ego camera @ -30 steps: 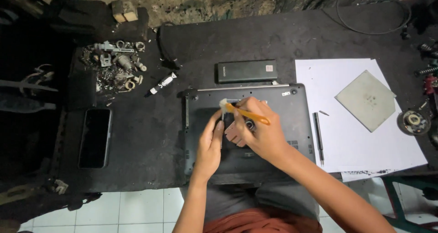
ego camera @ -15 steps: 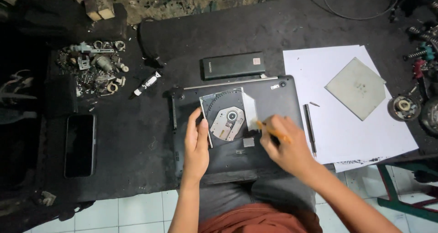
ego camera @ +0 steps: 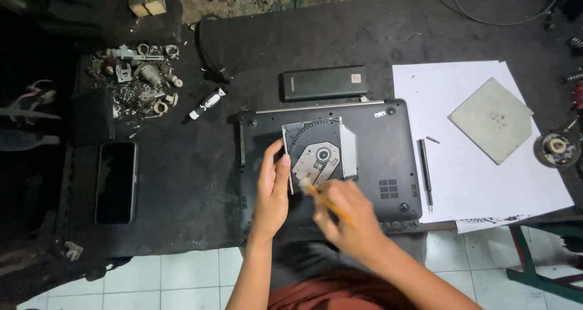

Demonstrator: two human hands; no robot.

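Holding a small brush (ego camera: 325, 202) with an orange handle, the right hand (ego camera: 349, 216) has its grip clamped round the handle, the pale bristles touching the lower edge of the disc drive (ego camera: 319, 155). The left hand (ego camera: 272, 191) rests flat on the laptop (ego camera: 376, 158), fingers together and bearing on the drive's left side, gripping nothing. The laptop lies underside up near the front edge of the bench (ego camera: 182, 182), with the drive on top of its shell.

A second ago both hands covered the middle of the laptop and the brush sat higher; half a second ago they had drawn apart and the drive lay open to view. Now the brush has come back down onto the drive's lower edge, so the brushing looks under way rather than finished.

Behind the laptop lies a black battery pack (ego camera: 323, 83). White paper (ego camera: 473, 182) at the right edge carries a grey square plate (ego camera: 490, 119), with a pen (ego camera: 424, 173) beside the laptop. A phone (ego camera: 115, 182) lies toward the left edge, loose metal parts (ego camera: 136, 79) toward the back left corner. The brush tip is blurred; dust cannot be made out, and the laptop's front edge is hidden by the arms.
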